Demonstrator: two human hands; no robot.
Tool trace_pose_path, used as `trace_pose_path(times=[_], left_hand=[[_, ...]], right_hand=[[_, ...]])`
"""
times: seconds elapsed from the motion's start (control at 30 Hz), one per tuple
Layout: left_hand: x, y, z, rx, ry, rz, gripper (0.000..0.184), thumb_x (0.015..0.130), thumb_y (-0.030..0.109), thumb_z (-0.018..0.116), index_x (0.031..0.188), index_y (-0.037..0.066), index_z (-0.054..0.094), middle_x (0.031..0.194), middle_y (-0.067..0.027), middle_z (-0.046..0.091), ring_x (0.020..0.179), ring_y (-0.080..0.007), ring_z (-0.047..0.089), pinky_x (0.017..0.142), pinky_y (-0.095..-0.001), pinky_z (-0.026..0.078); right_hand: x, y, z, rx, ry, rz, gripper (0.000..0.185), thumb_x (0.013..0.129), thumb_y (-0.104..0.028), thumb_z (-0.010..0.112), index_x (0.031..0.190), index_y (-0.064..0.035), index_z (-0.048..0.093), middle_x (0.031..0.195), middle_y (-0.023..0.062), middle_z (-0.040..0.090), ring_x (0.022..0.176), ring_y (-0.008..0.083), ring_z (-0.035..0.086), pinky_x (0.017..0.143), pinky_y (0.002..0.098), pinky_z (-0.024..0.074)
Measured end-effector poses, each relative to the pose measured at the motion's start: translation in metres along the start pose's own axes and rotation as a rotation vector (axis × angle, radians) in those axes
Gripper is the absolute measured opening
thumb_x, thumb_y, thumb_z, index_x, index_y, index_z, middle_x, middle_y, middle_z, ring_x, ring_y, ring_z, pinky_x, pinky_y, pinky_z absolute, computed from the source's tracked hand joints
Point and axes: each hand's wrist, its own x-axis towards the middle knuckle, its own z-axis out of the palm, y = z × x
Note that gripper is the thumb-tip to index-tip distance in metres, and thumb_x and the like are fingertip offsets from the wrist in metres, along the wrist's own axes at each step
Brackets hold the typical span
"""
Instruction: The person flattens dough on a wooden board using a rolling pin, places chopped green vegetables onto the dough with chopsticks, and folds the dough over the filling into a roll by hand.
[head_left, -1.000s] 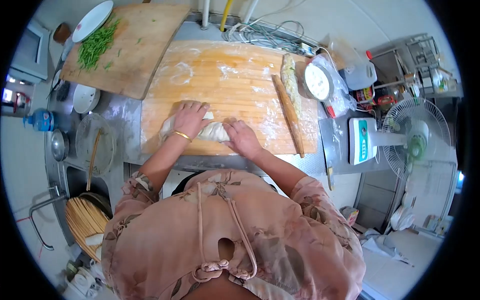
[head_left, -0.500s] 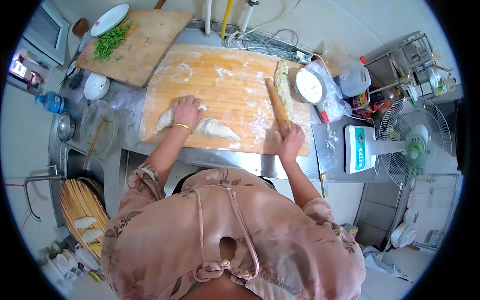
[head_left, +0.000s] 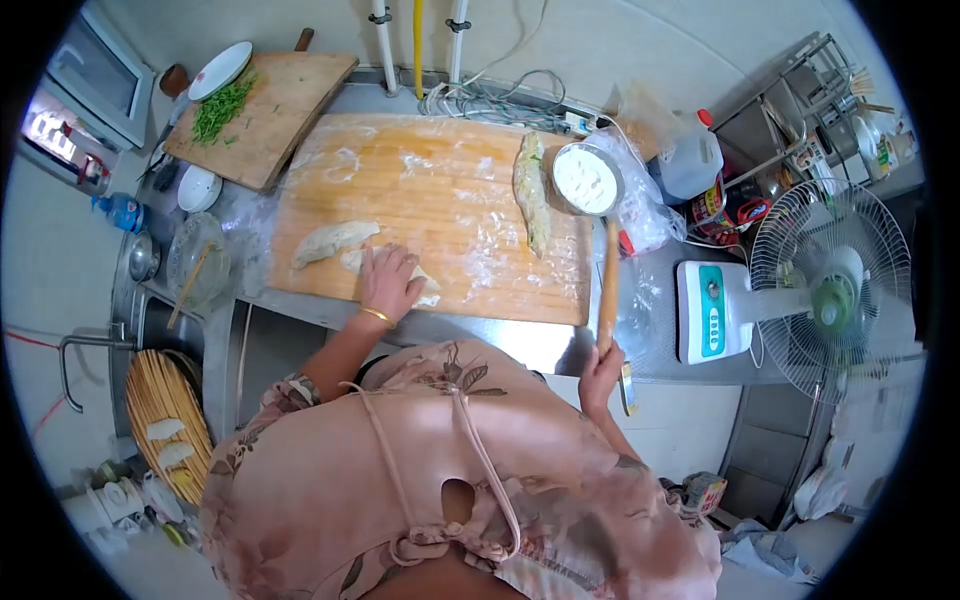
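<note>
My left hand [head_left: 389,280] lies on a piece of white dough [head_left: 430,287] near the front of the floured wooden board [head_left: 440,180]. Its fingers are laid flat over the dough and cover much of it. Just to the left rests another long piece of dough [head_left: 335,240]. My right hand [head_left: 600,378] is closed around the lower end of a wooden rolling pin [head_left: 608,285], which points away from me past the board's right edge. A long dough roll with green bits [head_left: 530,190] lies at the right of the board.
A metal bowl of flour [head_left: 587,180] stands at the board's back right corner. Farther right are a scale [head_left: 712,312] and a fan [head_left: 830,305]. At the back left, a smaller cutting board [head_left: 290,85] holds chopped greens [head_left: 222,110]. Cables [head_left: 500,100] run behind.
My right hand has drawn the rolling pin off the board to the right and towards me. My left hand has shifted nearer me, and the two dough pieces now lie apart.
</note>
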Motion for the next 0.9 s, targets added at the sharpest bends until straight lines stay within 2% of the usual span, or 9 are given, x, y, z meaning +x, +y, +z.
trace_pose_path(times=[0.13, 0.27, 0.3, 0.43, 0.53, 0.63, 0.73, 0.83, 0.9], left_hand=[[0.011, 0.014, -0.004, -0.08, 0.011, 0.024, 0.039, 0.079, 0.03, 0.064, 0.11, 0.006, 0.062, 0.121, -0.0142, 0.055, 0.12, -0.0329, 0.045, 0.107, -0.0559, 0.022], [0.046, 0.021, 0.004, -0.109, 0.027, 0.074, 0.04, 0.079, 0.028, 0.066, 0.111, 0.006, 0.062, 0.121, -0.0162, 0.055, 0.119, -0.0323, 0.046, 0.104, -0.0481, 0.03], [0.058, 0.021, 0.005, -0.131, 0.018, 0.084, 0.04, 0.079, 0.027, 0.066, 0.112, 0.005, 0.062, 0.121, -0.0171, 0.055, 0.118, -0.0332, 0.047, 0.102, -0.0459, 0.034], [0.122, 0.016, 0.023, -0.307, -0.052, 0.085, 0.038, 0.08, 0.02, 0.065, 0.114, 0.004, 0.061, 0.125, -0.0159, 0.054, 0.118, -0.0334, 0.048, 0.1, -0.0373, 0.04], [0.194, 0.027, 0.044, -0.772, -0.329, -0.354, 0.038, 0.08, 0.014, 0.064, 0.117, 0.003, 0.06, 0.129, -0.0159, 0.053, 0.12, -0.0322, 0.048, 0.101, -0.0379, 0.04], [0.26, 0.012, 0.112, -0.99, -0.178, -0.111, 0.041, 0.08, 0.007, 0.059, 0.121, 0.004, 0.058, 0.13, -0.0162, 0.053, 0.124, -0.0295, 0.046, 0.104, -0.0364, 0.038], [0.31, 0.036, 0.093, -0.406, -0.216, 0.39, 0.056, 0.079, -0.006, 0.053, 0.132, 0.011, 0.049, 0.139, -0.0126, 0.046, 0.134, -0.0262, 0.036, 0.111, -0.0416, 0.029], [0.336, 0.062, 0.089, 0.131, -0.328, 0.739, 0.054, 0.08, -0.003, 0.052, 0.131, 0.014, 0.051, 0.144, -0.0073, 0.04, 0.137, -0.0239, 0.032, 0.113, -0.0465, 0.022], [0.346, 0.07, 0.096, 0.257, -0.445, 0.841, 0.05, 0.083, 0.002, 0.051, 0.13, 0.016, 0.051, 0.14, -0.0045, 0.043, 0.135, -0.022, 0.035, 0.112, -0.0485, 0.023]], right_hand=[[-0.003, 0.023, -0.003, -0.137, -0.044, 0.206, 0.041, 0.086, -0.012, 0.059, 0.121, 0.0054, 0.048, 0.099, 0.0232, 0.051, 0.092, 0.0378, 0.049, 0.083, 0.0463, 0.0393], [0.014, 0.016, 0.01, -0.268, -0.043, 0.201, 0.045, 0.085, -0.011, 0.059, 0.125, 0.0054, 0.046, 0.101, 0.0237, 0.051, 0.095, 0.0393, 0.049, 0.085, 0.0477, 0.0394], [0.021, 0.01, 0.012, -0.271, -0.051, 0.246, 0.047, 0.084, -0.011, 0.061, 0.126, 0.0055, 0.046, 0.108, 0.0252, 0.05, 0.099, 0.0406, 0.048, 0.088, 0.0485, 0.0386], [0.049, -0.044, 0.022, -0.182, 0.003, -0.1, 0.058, 0.079, -0.021, 0.069, 0.125, 0.0058, 0.046, 0.117, 0.0282, 0.049, 0.108, 0.0433, 0.046, 0.093, 0.0492, 0.0365], [0.091, -0.093, 0.061, 0.001, -0.054, -0.118, 0.07, 0.072, -0.032, 0.076, 0.123, 0.0062, 0.047, 0.118, 0.0296, 0.05, 0.11, 0.0444, 0.045, 0.095, 0.0487, 0.0357], [0.136, -0.122, 0.111, -0.002, -0.063, -0.066, 0.076, 0.07, -0.033, 0.078, 0.126, 0.0061, 0.045, 0.117, 0.0275, 0.05, 0.109, 0.0427, 0.046, 0.095, 0.047, 0.0364], [0.17, -0.14, 0.143, -0.006, -0.024, 0.025, 0.076, 0.067, -0.034, 0.079, 0.122, 0.0068, 0.048, 0.109, 0.0266, 0.053, 0.101, 0.0412, 0.049, 0.089, 0.0468, 0.0389], [0.185, -0.144, 0.163, -0.062, 0.052, -0.001, 0.071, 0.065, -0.031, 0.08, 0.119, 0.0046, 0.051, 0.106, 0.0244, 0.054, 0.099, 0.0405, 0.049, 0.087, 0.0466, 0.0402], [0.187, -0.149, 0.168, -0.134, 0.026, 0.042, 0.062, 0.067, -0.03, 0.079, 0.113, 0.0031, 0.054, 0.105, 0.0234, 0.053, 0.099, 0.039, 0.05, 0.085, 0.0459, 0.0418]])
